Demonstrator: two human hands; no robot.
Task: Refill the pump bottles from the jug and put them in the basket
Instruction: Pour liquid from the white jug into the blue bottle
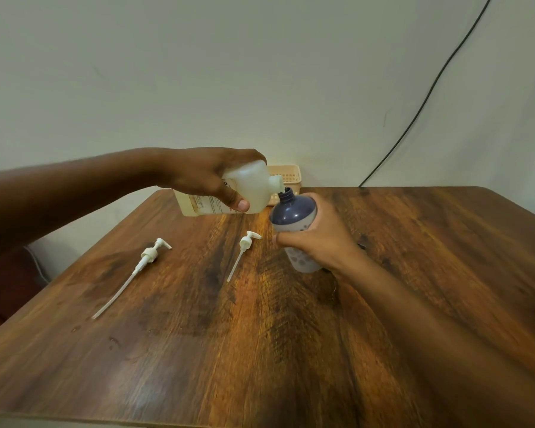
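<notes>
Left hand grips the tipped translucent white plastic jug spout-to-neck — right hand clasps the angled dark-blue round bottle to catch the pour.

We note dim, warm light; soft glare on the table; motion blur near its front edge; wide-angle bending at the borders.

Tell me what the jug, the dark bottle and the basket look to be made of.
Jug: translucent whitish plastic, matte; light glows through its wall. Dark bottle: probably glossy navy plastic, with a highlight on its shoulder. Basket: cream moulded plastic, judging by its regular grid of holes.
</notes>
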